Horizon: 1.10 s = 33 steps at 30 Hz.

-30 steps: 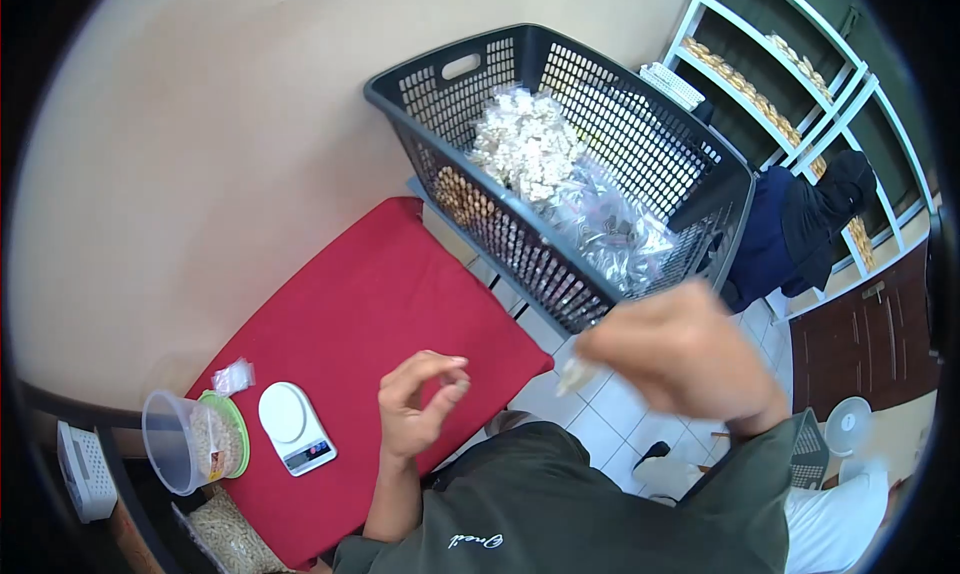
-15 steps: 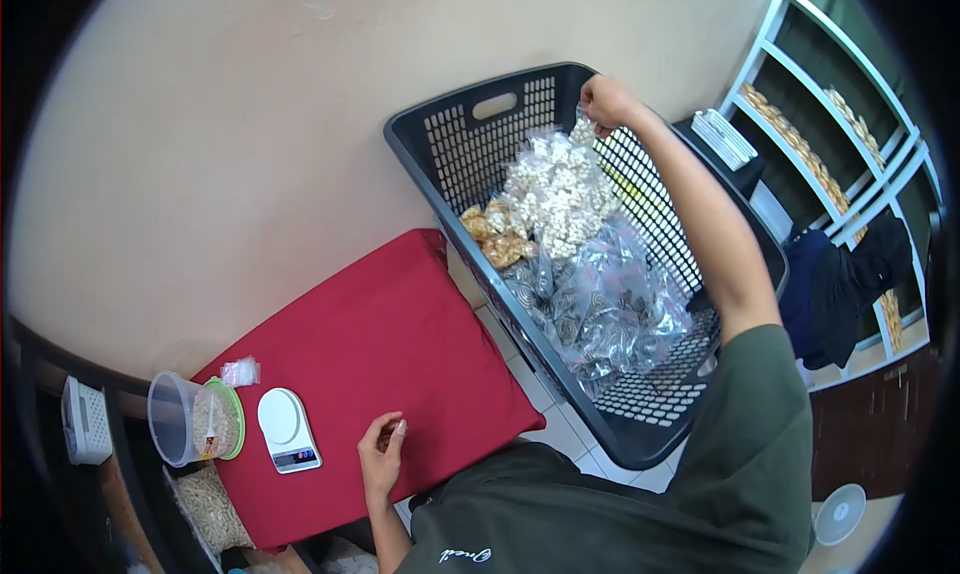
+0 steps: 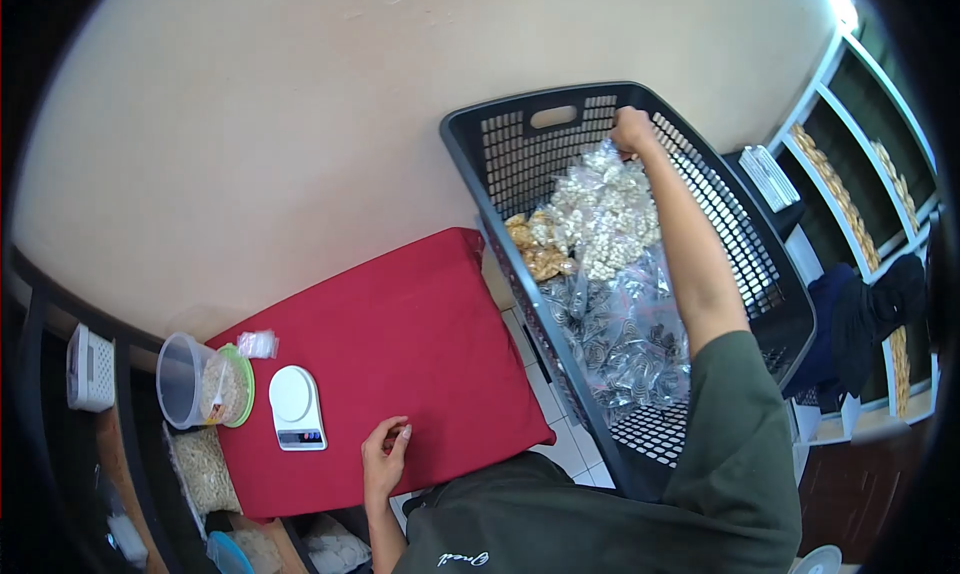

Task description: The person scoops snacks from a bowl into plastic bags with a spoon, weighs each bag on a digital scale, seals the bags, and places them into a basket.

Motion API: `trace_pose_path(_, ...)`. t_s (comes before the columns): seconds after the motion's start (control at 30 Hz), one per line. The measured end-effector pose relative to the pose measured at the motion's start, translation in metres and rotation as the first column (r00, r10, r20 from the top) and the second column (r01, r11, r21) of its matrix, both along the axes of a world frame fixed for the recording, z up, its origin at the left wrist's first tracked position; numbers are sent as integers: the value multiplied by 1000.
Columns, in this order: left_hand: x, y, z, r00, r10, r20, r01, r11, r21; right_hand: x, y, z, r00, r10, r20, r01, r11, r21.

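My right hand (image 3: 632,132) reaches into the far end of a large black plastic basket (image 3: 622,452). Its fingers are closed at the top of a clear plastic bag of small whitish pieces (image 3: 605,209), which lies among similar bags. The fingertips are partly hidden. Bags of dark spiral pieces (image 3: 625,339) fill the nearer part of the basket, and bags of golden-brown pieces (image 3: 540,249) rest by its left wall. My left hand (image 3: 384,456) hovers by the near edge of the red-covered table (image 3: 400,334), empty, with fingers loosely bent and thumb apart.
A white digital scale (image 3: 297,406) sits on the table's left part. Beside it are a small stack of clear bags (image 3: 258,345) and a clear tub with a green rim (image 3: 190,379), lying on its side. White shelves (image 3: 830,124) stand at the right, beyond the basket.
The view has shifted, so the basket appears farther right and lower. My right hand has gone lower with the bag against the whitish pile. My left hand stays in nearly the same pose.
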<state>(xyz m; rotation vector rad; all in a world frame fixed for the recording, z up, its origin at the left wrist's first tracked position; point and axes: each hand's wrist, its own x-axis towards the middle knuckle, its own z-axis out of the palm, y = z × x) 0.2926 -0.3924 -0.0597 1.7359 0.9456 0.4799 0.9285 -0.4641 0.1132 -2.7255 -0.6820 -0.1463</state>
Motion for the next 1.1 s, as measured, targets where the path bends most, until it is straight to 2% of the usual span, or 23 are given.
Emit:
trace_pose_path(0.07, 0, 2, 3, 1000, 6, 9, -6, 1000, 2, 9, 1, 13, 990, 72, 125, -60, 994, -94)
trace_pose_path(0.1, 1, 4, 5, 1000, -3, 22, 2, 1000, 11, 8, -2, 23, 942, 169, 289, -137, 982, -128)
trace_pose_path(0.13, 1, 7, 4, 999, -8, 53, 9, 1000, -12, 20, -2, 33, 926, 298, 233, -292, 954, -61)
trace_pose_path(0.17, 0, 9, 1, 997, 2, 82, 1, 999, -34, 10, 3, 51, 948, 295, 122, -303, 952, 47)
trace_pose_path(0.2, -1, 11, -3, 994, 4, 113, 1, 999, -47, -9, 6, 73, 932, 348, 105, -357, 931, 80)
trace_pose_path(0.23, -1, 15, 11, 998, -30, 47, 33, 998, -56, -38, 10, 95, 883, 431, 188, -451, 889, 82)
trace_pose_path(0.27, -6, 20, 8, 993, -62, 102, 69, 996, -59, -64, 11, 112, 810, 534, 244, -573, 808, 134)
trace_pose_path(0.3, -8, 22, 11, 992, -59, 115, 64, 997, -42, -119, 17, 145, 828, 554, 93, -561, 818, 124)
trace_pose_path(0.4, -22, 37, 17, 996, -36, 87, 39, 998, -39, -244, 39, 191, 782, 616, 87, -620, 785, 11)
trace_pose_path(0.47, -38, 50, 18, 990, -101, 94, 107, 993, -58, -307, 51, 188, 664, 703, 254, -726, 688, -4)
trace_pose_path(0.5, -49, 57, 21, 990, -100, 97, 106, 993, -55, -337, 62, 189, 656, 710, 254, -733, 680, -9)
trace_pose_path(0.57, -77, 71, 16, 987, -103, 124, 113, 990, -79, -401, 85, 191, 530, 837, 136, -796, 547, -259)
trace_pose_path(0.6, -92, 82, 15, 983, -110, 149, 124, 988, -88, -433, 96, 181, 531, 838, 130, -799, 545, -254)
trace_pose_path(0.67, -128, 104, 10, 973, -107, 206, 133, 984, -116, -482, 132, 171, 315, 948, 41, -846, 300, -441)
trace_pose_path(0.7, -147, 115, 6, 961, -113, 254, 155, 976, -153, -504, 153, 162, 249, 964, -92, -897, 193, -397)
trace_pose_path(0.77, -182, 138, 6, 935, -92, 342, 158, 973, -169, -540, 199, 130, 169, 959, -226, -944, 91, -319)
trace_pose_path(0.83, -219, 163, -1, 936, -61, 346, 132, 974, -186, -563, 251, 73, 118, 956, -269, -975, 59, -216)
trace_pose_path(0.87, -237, 175, -4, 944, -36, 329, 104, 976, -193, -575, 279, 44, 131, 942, -308, -984, 86, -156)
trace_pose_path(0.93, -272, 196, 12, 966, 25, 258, 20, 986, -168, -593, 336, -25, 229, 917, -326, -970, 244, 6)
trace_pose_path(1.07, -339, 227, -11, 965, 134, 226, -79, 969, -236, -598, 422, -167, 470, 826, -311, -828, 535, 171)
trace_pose_path(1.1, -353, 228, -20, 959, 174, 223, -116, 961, -250, -603, 428, -192, 477, 822, -312, -823, 542, 171)
